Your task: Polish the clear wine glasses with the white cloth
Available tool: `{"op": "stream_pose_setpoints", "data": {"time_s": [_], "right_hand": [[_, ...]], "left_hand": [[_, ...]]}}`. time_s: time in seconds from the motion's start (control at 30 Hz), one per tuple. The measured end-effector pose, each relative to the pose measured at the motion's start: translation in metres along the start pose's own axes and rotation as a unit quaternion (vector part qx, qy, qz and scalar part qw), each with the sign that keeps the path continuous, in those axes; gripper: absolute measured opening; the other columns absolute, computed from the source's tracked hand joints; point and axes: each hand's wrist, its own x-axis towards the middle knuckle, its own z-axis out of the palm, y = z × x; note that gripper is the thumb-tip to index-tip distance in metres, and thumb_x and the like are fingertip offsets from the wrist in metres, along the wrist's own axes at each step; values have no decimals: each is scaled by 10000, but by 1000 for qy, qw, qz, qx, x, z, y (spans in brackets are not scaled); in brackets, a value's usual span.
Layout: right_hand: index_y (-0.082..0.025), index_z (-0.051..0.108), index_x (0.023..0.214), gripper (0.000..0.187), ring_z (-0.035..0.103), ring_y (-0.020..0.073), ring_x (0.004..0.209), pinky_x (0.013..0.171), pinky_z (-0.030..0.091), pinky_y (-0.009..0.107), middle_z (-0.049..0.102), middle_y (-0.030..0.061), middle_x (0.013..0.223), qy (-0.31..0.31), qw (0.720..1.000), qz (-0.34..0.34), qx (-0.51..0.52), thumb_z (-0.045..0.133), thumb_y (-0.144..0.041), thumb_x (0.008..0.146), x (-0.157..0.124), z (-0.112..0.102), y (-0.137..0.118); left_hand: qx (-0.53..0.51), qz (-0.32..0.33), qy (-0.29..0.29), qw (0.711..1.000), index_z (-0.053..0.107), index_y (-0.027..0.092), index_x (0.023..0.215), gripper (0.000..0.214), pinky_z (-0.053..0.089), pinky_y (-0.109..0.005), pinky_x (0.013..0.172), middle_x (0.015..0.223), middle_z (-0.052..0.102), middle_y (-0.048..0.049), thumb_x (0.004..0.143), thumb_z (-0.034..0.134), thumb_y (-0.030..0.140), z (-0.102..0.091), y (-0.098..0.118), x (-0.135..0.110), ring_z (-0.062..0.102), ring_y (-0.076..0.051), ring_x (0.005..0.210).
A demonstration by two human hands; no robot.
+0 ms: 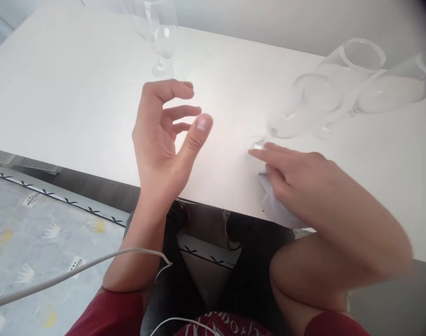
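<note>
My left hand [167, 135] hovers over the white table, palm turned right, its fingers loosely bent and apart with nothing between them. Near the right side of the table's front edge, my right hand [293, 172] is low over the surface with a pale grey cloth [277, 207] bunched under its curled fingers. Its outstretched fingertips are at a small clear glass part [258, 142]; I cannot tell which glass it belongs to. Just beyond, clear stemmed glasses [391, 95] stand close together, their outlines overlapping and faint.
More clear stemmed glasses [162, 46] stand at the back of the white table [76, 84], beyond my left hand. A wall rises behind. A white cable [76, 275] crosses my left forearm. Crown-patterned wrapping [41, 261] covers something at lower left.
</note>
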Motion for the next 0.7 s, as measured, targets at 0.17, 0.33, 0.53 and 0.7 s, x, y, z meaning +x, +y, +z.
{"op": "stream_pose_setpoints", "data": {"time_s": [0.17, 0.33, 0.53, 0.7], "right_hand": [[-420, 681, 1369, 441, 730, 252, 751, 589, 478, 417, 806, 81, 1051, -35, 979, 199, -36, 480, -359, 981, 2, -8, 44], [-436, 757, 1243, 389, 749, 274, 864, 575, 415, 442, 808, 73, 1076, -14, 963, 269, -35, 483, -470, 969, -2, -15, 71], [-397, 772, 1236, 403, 745, 320, 1018, 615, 448, 458, 751, 103, 1279, -20, 939, 341, -30, 491, -478, 960, -5, -26, 67], [-423, 795, 1171, 345, 757, 294, 953, 635, 453, 463, 787, 73, 1179, -7, 946, 322, -40, 536, -449, 944, -12, -24, 73]], "left_hand": [[20, 0, 17, 1000, 672, 251, 1004, 299, 549, -307, 820, 1115, 667, -6, 898, 764, 515, -5, -8, 6, 667, -157, 927], [1, -27, 20, 999, 654, 247, 959, 328, 544, -315, 824, 1041, 685, 16, 860, 806, 520, -6, -10, 7, 671, -162, 933], [11, -24, 12, 1000, 646, 240, 962, 311, 534, -339, 813, 999, 685, 10, 887, 787, 506, -14, -19, 9, 687, -185, 981], [34, -43, 29, 998, 627, 245, 981, 290, 517, -339, 828, 961, 676, 18, 910, 769, 487, -22, -34, 13, 683, -190, 1011]]}}
